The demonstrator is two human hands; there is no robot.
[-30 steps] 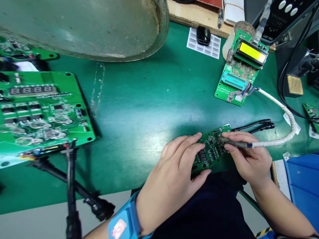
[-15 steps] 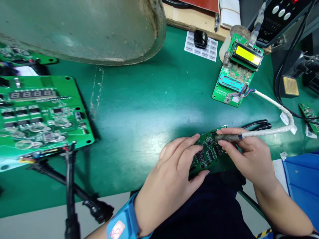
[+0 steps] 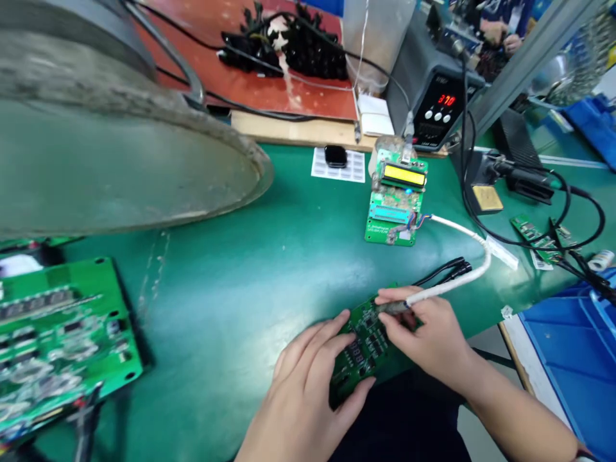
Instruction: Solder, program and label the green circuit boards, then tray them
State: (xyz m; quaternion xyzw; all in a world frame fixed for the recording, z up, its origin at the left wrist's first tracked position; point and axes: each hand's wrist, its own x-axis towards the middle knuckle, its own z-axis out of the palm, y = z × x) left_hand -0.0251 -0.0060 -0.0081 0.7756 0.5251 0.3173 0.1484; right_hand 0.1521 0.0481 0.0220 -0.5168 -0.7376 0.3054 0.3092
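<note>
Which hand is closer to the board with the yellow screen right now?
Right. The right hand, holding the probe, is just short of the yellow-screen board; the left hand is lower and further left, holding the small dark board.

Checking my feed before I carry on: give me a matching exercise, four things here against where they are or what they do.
1 left hand
2 right hand
3 display board
4 blue bin

A pinches the cable probe
B steadies the small dark board
C at the right edge
D beyond the hands, screen yellow

Pairs: 1-B, 2-A, 3-D, 4-C
</note>
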